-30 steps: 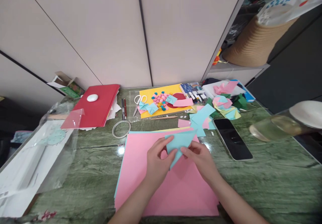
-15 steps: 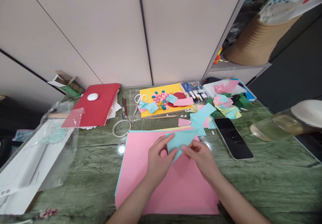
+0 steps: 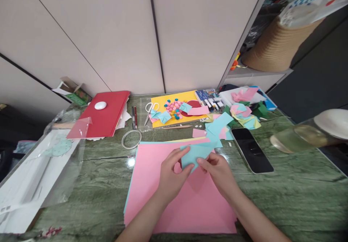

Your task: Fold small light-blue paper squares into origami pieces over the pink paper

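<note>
A folded light-blue paper [image 3: 193, 154] is held between my two hands, above a stack of large pink sheets [image 3: 187, 202]. My left hand [image 3: 174, 173] grips its left side, with the index finger on the upper edge and the thumb at the lower edge. With thumb and fingers, my right hand [image 3: 216, 167] pinches the paper at its lower right. Behind it lie loose light-blue strips [image 3: 219, 124] and a yellow sheet [image 3: 160, 102] with small pink, blue and yellow paper balls [image 3: 174, 106].
White scissors [image 3: 148, 113], a silver ring of tape [image 3: 131, 139] and pens [image 3: 135, 117] lie behind the stack. At the right are a phone [image 3: 252, 150] and a bottle [image 3: 296, 138]. A red folder [image 3: 104, 117] and plastic-covered white sheets [image 3: 29, 176] are at the left.
The light-blue paper has shifted and turned slightly between my fingers, its lower point now less visible. Both hands have moved very slightly to the right and keep their hold.
</note>
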Tool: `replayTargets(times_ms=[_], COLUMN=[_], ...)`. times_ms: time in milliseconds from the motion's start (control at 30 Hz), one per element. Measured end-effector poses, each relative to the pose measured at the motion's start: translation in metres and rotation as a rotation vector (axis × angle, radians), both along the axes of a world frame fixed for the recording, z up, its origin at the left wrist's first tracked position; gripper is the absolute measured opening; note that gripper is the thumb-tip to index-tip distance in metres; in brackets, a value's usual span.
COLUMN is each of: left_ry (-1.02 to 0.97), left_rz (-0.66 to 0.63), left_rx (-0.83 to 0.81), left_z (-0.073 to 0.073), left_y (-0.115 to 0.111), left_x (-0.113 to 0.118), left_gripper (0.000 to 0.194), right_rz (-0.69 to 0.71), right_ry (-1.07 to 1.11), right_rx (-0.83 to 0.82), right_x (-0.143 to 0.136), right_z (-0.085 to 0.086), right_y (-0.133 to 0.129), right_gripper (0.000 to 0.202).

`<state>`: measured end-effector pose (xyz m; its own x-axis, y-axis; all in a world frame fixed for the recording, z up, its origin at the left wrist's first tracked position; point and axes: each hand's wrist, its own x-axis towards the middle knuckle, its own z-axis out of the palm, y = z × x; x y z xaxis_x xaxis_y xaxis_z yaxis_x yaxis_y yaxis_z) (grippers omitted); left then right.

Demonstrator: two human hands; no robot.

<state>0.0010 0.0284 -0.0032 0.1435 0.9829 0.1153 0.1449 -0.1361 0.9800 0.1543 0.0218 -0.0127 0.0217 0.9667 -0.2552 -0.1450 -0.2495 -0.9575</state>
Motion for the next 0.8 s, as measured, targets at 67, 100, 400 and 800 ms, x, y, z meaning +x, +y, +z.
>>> replayTargets(times_ms=[67, 100, 400, 800], left_ry=[0.002, 0.005, -0.008, -0.047], left_rz=[-0.005, -0.011, -0.014, -0.041], left_rx=[-0.005, -0.007, -0.013, -0.1], left_z=[0.0007, 0.001, 0.0009, 0.0054], left_y=[-0.0002, -0.0003, 0.0001, 0.0027], left_x=[0.0, 0.0, 0.0004, -0.0003], left_gripper=[0.047, 0.047, 0.041, 0.034], right_rz=[0.013, 0.013, -0.067, -0.06], right_ry=[0.035, 0.05, 0.067, 0.174], right_rx=[0.013, 0.02, -0.003, 0.007], right_x=[0.0004, 0.0008, 0.0011, 0.0023], right_z=[0.0006, 0.001, -0.0027, -0.0026], right_y=[0.0002, 0.0003, -0.0004, 0.001], right_gripper=[0.024, 0.023, 0.029, 0.018])
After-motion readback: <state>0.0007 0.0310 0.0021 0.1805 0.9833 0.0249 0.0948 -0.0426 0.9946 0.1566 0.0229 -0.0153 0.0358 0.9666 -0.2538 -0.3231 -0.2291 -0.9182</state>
